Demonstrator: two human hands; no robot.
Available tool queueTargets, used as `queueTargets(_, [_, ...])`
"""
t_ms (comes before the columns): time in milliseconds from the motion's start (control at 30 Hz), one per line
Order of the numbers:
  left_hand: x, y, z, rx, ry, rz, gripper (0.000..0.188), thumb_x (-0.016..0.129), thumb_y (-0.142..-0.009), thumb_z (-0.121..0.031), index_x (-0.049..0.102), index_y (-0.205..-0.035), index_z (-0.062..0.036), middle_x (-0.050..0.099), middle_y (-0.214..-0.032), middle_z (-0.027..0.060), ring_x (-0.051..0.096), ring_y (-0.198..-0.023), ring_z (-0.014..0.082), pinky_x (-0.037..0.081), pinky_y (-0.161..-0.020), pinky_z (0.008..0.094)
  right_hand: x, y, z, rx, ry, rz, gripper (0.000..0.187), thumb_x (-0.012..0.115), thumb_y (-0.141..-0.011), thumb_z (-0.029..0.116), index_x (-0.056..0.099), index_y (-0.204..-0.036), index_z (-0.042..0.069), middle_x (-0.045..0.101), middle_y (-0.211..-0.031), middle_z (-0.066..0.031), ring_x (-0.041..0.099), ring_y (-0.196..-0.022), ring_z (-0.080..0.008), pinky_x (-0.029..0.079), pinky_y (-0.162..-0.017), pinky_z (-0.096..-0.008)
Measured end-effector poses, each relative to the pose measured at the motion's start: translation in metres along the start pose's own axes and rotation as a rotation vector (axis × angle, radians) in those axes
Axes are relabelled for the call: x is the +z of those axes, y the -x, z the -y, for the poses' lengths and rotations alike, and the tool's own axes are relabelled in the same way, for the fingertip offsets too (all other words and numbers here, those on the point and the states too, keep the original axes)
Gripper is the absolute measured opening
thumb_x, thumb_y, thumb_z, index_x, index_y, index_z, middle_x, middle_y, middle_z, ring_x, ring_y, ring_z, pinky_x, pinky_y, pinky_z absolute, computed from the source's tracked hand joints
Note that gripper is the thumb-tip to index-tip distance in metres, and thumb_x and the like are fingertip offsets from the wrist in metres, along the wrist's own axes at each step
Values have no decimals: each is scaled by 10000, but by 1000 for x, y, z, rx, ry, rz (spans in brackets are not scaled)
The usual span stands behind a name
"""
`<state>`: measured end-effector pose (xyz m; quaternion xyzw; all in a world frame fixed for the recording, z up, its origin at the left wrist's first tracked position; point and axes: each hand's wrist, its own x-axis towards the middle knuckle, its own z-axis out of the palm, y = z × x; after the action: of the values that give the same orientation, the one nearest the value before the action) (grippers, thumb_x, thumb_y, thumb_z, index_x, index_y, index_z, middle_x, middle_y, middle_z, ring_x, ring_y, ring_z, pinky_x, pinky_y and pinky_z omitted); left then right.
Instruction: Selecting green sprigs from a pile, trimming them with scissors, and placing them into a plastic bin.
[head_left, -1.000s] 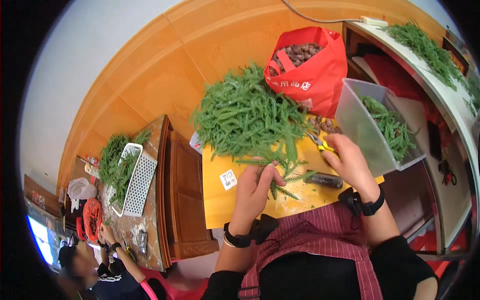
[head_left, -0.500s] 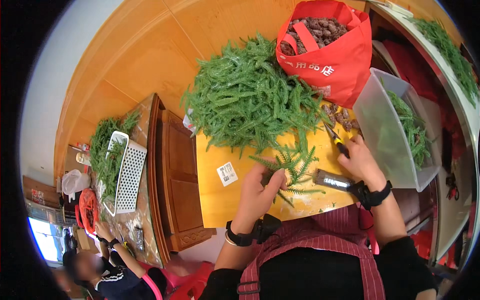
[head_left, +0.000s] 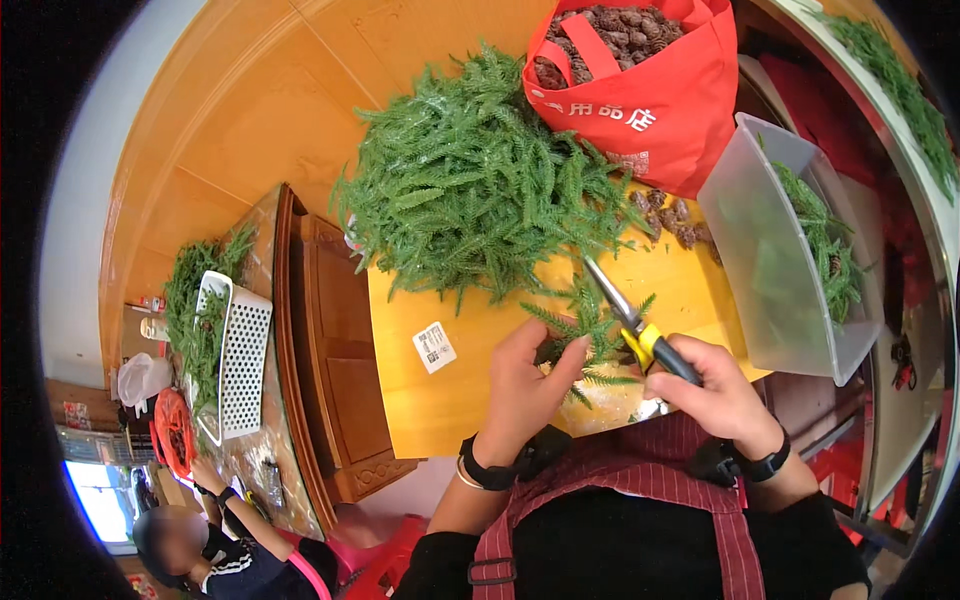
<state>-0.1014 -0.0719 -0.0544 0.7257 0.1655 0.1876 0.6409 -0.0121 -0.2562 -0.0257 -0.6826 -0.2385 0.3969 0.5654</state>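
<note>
— Where does the sprig sit against the fingers?

— The small green fir-like sprig (head_left: 583, 330) lies on the yellow board (head_left: 470, 380) and pokes out from under the left hand (head_left: 525, 385), at that hand's one o'clock. The thumb and curled fingers are closed on its stem end. The right hand (head_left: 715, 390) is wrapped tight round the yellow-and-black handles of a pair of metal snips (head_left: 635, 325); their blades point toward eleven o'clock and cross the sprig's tip.

— Counts, near to far?

— Two hands, one sprig held, one pair of snips. One white square sticker (head_left: 434, 346) on the board, at nine o'clock from the left hand. Beyond, at twelve o'clock, one big heap of green cuttings (head_left: 470, 190). At two o'clock, a scatter of brown cones (head_left: 680, 220) too bunched to count, and one clear plastic tub (head_left: 760, 270) holding more greens. Farthest, one red cloth bag (head_left: 650, 100) full of cones. Off at nine o'clock, one white perforated basket (head_left: 240, 360) beside another person (head_left: 215, 550).
</note>
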Motion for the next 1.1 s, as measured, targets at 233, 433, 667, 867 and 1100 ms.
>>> queueTargets(233, [1,-2,6,-18,-2,22,132,618,-797,-49,512,-749,14,549,-595,30,539,-516,75,404,-469,215,-3,-8,-9,17,107,54,148,603,-820,112,596,-927,10,525,-691,38,434,-622,-23,358,-559,-184])
queueTargets(433, [6,-5,8,-89,105,28,116,608,-806,-47,519,-760,10,551,-592,25,529,-503,66,400,-465,206,-3,-13,-10,-16,137,46,136,590,-821,112,604,-905,5,531,-695,30,440,-633,-33,365,-567,-197])
queueTargets(667, [7,-5,9,-66,46,2,120,610,-809,-57,527,-757,12,550,-593,18,512,-482,55,386,-438,201,-3,-18,-13,-171,404,61,147,603,-791,125,597,-883,11,541,-735,-56,512,-668,-140,410,-617,-269])
queueTargets(867, [-2,-7,8,-176,73,116,118,593,-822,-49,517,-756,11,590,-650,54,520,-476,64,412,-436,190,-3,-21,-19,-211,375,104,149,609,-770,133,555,-834,9,503,-720,-90,518,-689,-201,408,-619,-302])
queueTargets(1100, [-4,-4,11,-310,152,143,130,590,-832,-81,524,-767,10,562,-621,23,510,-466,56,392,-416,192,-2,-21,-25,-241,485,94,182,575,-773,114,435,-727,7,406,-649,-118,454,-608,-249,372,-564,-348])
